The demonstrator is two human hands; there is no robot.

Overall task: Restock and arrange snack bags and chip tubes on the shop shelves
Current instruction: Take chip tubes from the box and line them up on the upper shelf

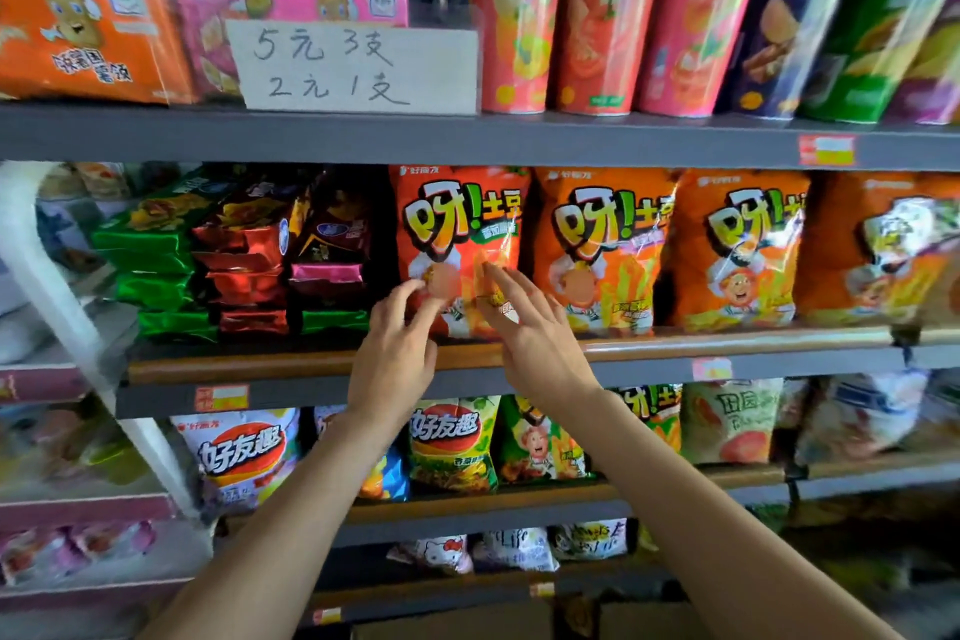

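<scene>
Both hands are up at the middle shelf (675,335). The left hand (397,348) has its fingers spread and relaxed, fingertips touching the front of the red-orange snack bag (457,224), gripping nothing. The right hand (535,327) is just beside it, fingers straight, also touching that same bag low on its face. The bag stands upright at the shelf's front edge, directly ahead of both hands, and reads 呀!土豆 in big letters with a cartoon chef below.

To the right of the hands stand three more orange bags (737,250) of the same 呀!土豆 design, side by side. To the left of the hands lie stacks of green, red and dark foil packets (239,255).

Above the hands, on the top shelf, is a handwritten price card (358,68): 5元3支, 2元1支. Right of it, chip tubes (597,10) stand in a row, red, then purple and green. Below the wrists, bags marked 好友趣 (244,452) sit on the lower shelf.
</scene>
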